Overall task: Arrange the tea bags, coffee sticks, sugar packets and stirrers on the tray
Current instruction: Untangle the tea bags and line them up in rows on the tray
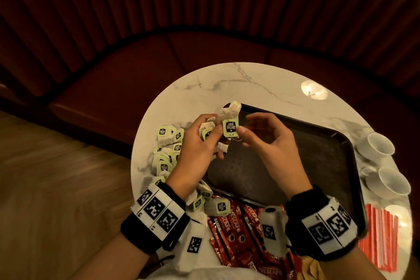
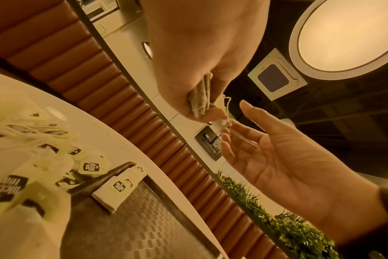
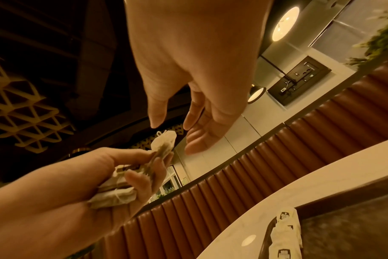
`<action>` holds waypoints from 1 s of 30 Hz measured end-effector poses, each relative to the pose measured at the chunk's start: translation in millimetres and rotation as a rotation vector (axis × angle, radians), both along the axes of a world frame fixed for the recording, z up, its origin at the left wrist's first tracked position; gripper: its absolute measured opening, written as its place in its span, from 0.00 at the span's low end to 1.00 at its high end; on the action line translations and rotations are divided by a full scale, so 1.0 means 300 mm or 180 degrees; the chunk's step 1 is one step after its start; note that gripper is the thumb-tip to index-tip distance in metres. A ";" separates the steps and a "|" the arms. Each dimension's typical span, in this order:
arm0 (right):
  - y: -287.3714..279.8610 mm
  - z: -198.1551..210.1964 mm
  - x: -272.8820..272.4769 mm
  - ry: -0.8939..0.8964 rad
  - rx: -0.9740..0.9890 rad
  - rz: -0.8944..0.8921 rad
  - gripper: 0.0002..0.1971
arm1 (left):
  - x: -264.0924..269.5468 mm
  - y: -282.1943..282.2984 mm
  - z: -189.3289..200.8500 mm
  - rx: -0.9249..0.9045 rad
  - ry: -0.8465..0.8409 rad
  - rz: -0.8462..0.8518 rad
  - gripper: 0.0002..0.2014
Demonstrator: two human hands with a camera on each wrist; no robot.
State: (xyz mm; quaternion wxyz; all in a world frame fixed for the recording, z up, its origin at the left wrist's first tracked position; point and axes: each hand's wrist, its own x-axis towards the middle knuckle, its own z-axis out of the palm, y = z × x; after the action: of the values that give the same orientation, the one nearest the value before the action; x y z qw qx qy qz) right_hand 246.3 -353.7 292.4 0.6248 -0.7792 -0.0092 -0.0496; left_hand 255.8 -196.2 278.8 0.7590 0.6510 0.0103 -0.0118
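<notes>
Tea bags (image 1: 228, 120): a small bunch, count unclear, pinched between thumb and curled fingers of the left hand (image 1: 200, 143), raised above the tray's (image 1: 318, 157) 10 o'clock corner. Right hand (image 1: 270, 141): fingers loosely spread, thumb tip at the green tag, grasping nothing. Loose tea bag heap (image 1: 166, 152) on the marble table (image 1: 227, 82) at the tray's 9 o'clock; too many overlap to count. Coffee sticks (image 1: 236, 229) at 6 o'clock. Red-striped packets (image 1: 379, 234) at 4 o'clock. Two white cups (image 1: 381, 145) at 3 o'clock.
</notes>
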 end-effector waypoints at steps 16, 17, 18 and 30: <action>-0.011 -0.015 0.008 0.0020 0.0220 -0.0019 0.04 | 0.010 -0.007 -0.016 -0.0167 0.0209 0.0196 0.10; -0.017 -0.017 0.006 0.0017 0.0159 -0.0045 0.04 | 0.011 -0.004 -0.018 -0.0169 0.0218 0.0201 0.11; -0.022 -0.018 0.005 0.0007 0.0074 -0.0054 0.04 | 0.012 -0.002 -0.020 -0.0164 0.0224 0.0196 0.11; -0.023 -0.017 -0.003 0.0185 -0.0962 0.0136 0.09 | -0.003 -0.011 -0.001 -0.0185 0.0134 0.0107 0.05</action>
State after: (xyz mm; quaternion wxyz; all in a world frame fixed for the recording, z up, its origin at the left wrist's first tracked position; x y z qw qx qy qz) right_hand 245.3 -360.5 287.2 0.5013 -0.8651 -0.0151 -0.0118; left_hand 255.0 -199.4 278.6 0.7772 0.6280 0.0369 -0.0130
